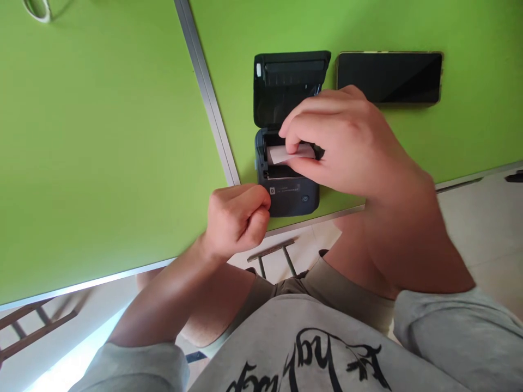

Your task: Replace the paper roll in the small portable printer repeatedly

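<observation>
A small dark label printer [288, 204] sits near the table's front edge, its lid [272, 103] swung up and back. Inside its bay lies a roll of white paper [279, 154]. My right hand [347, 136] reaches over the bay from the right, thumb and fingertips pinching the paper. Part of the roll and the bay's right side are hidden behind that hand. My left hand [239, 220] is closed in a fist against the printer's front left corner; whether anything is inside it does not show.
A phone [388, 79] with a dark screen lies behind my right hand. The green tabletop [114, 136] is crossed by a grey metal strip [208, 98] left of the printer. A white loop [38, 13] shows at the top left. Wooden stool parts [272, 250] stand below the edge.
</observation>
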`<state>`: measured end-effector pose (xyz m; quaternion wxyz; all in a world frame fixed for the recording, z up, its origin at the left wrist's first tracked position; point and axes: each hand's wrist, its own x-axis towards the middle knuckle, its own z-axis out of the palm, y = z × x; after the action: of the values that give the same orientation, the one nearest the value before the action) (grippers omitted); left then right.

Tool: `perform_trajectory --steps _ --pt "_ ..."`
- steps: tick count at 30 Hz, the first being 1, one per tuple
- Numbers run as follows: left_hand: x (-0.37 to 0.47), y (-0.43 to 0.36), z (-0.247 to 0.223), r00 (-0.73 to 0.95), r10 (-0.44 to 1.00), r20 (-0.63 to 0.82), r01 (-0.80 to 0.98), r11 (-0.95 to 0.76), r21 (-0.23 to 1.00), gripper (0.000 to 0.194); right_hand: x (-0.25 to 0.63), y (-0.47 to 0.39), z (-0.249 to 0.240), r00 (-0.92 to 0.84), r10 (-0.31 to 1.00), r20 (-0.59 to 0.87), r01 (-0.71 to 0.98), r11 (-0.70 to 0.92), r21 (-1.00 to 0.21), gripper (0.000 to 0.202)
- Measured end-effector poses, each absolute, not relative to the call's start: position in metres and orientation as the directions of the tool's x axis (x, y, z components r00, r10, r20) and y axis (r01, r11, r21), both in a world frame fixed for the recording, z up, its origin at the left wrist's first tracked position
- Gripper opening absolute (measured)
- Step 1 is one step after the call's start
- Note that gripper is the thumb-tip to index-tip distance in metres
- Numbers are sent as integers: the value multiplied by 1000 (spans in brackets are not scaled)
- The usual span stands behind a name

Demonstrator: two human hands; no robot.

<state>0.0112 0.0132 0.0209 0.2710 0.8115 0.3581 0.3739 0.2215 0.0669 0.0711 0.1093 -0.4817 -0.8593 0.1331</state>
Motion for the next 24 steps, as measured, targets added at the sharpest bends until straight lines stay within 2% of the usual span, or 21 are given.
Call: perform_trajectory --steps 4,6,9,14,16,18,21,22,24 --pt "11 12 18 286 858 427 435 -513 740 11 222 65 80 -582 810 77 739 566 -366 19" --pt "11 14 14 205 893 400 438 -449 779 3 221 62 84 -623 782 28 715 584 -386 24" --pt "10 16 7 229 930 287 468 -364 805 15 218 54 86 -668 742 -52 695 598 -399 34" --pt "10 15 0 288 931 222 605 -357 711 46 219 46 87 -706 705 -66 643 599 -477 37" --pt "11 15 -1 284 935 213 646 -350 678 51 224 49 86 -699 715 16 607 605 -515 33" --pt "12 15 -3 281 937 209 668 -347 658 54 229 55 82 -620 762 184 603 614 -510 33" --pt "12 15 -3 294 931 218 677 -364 640 55 238 66 70 -333 822 462 692 546 -473 28" --pt "11 15 -3 301 928 221 680 -371 633 55 240 68 66 -244 826 508 720 505 -476 26" --pt "10 15 -2 313 924 219 684 -379 624 56 242 70 59 -168 856 488 733 440 -519 29"
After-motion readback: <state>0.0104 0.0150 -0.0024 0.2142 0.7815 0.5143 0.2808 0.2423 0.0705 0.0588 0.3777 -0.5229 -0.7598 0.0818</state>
